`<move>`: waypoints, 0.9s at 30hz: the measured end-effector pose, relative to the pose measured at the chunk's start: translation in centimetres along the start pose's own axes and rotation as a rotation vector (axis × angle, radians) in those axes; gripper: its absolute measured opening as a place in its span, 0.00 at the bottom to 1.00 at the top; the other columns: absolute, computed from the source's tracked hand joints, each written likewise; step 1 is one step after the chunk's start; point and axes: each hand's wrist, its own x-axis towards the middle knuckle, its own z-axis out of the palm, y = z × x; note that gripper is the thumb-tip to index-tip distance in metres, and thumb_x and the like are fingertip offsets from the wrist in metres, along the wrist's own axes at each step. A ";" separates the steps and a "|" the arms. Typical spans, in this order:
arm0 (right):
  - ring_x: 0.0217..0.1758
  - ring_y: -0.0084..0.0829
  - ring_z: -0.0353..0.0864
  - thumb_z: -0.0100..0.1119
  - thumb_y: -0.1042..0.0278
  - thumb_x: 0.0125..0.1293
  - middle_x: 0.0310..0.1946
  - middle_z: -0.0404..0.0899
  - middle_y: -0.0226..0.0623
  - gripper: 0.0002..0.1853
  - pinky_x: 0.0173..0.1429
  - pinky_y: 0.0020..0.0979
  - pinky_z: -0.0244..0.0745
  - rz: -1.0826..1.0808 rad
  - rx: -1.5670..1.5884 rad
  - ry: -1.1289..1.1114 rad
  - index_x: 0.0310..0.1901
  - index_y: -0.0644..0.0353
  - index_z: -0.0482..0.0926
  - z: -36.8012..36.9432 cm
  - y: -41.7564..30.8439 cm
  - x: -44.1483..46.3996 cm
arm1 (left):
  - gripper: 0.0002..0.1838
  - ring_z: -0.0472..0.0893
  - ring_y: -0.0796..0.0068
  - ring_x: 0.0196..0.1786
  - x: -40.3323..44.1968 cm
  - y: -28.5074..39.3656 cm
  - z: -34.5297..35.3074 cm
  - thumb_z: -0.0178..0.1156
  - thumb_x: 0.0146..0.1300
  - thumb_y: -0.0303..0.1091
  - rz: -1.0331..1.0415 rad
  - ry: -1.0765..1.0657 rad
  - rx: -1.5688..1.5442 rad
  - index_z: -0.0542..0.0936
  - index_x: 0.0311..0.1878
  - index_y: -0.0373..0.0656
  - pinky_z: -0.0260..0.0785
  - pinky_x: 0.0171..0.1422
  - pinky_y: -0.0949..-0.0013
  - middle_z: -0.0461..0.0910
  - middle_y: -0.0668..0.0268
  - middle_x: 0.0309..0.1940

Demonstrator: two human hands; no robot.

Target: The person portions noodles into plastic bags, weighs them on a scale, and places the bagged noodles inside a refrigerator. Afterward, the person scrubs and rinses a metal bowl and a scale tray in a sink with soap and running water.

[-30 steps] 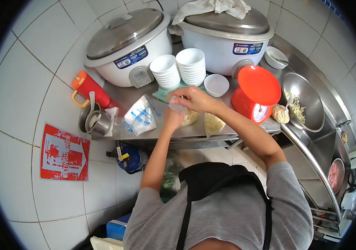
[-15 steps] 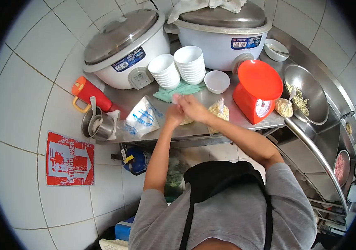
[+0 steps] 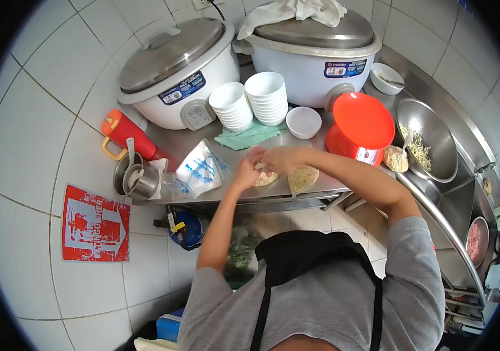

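Note:
In front of me, a clear plastic bag of pale food [image 3: 266, 178] rests on the steel counter. My left hand [image 3: 248, 168] is closed round its gathered neck, a bit of which shows between the hands. My right hand [image 3: 282, 159] is right against the left one at the neck, its fingers smeared by motion, so their grip is hidden. Just right of this bag, under my right forearm, lies a second clear bag of pale strands [image 3: 303, 179]. A pack of white plastic bags with blue print [image 3: 200, 169] lies left of my left hand.
Behind my hands, stacked white bowls [image 3: 266, 96] stand on a green cloth [image 3: 244, 138], near a single bowl [image 3: 303, 123]. To the right are a red scale [image 3: 362, 126], another filled bag [image 3: 395, 159] and a steel bowl of sprouts [image 3: 445, 140]. Two rice cookers [image 3: 171, 76] line the back.
Both hands have come down and nearer, with the bag's neck in the left. My right hand has shifted slightly right and blurred. The view has tilted a little.

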 end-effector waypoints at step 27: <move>0.32 0.44 0.78 0.52 0.79 0.41 0.25 0.78 0.48 0.07 0.40 0.37 0.73 -0.272 0.105 0.852 0.22 0.64 0.80 -1.7 -1.0 -0.7 | 0.11 0.73 0.75 0.41 0.6 1.1 -1.1 0.60 0.51 0.33 -0.262 0.147 -0.228 0.79 0.34 0.35 0.62 0.49 0.74 0.75 0.65 0.39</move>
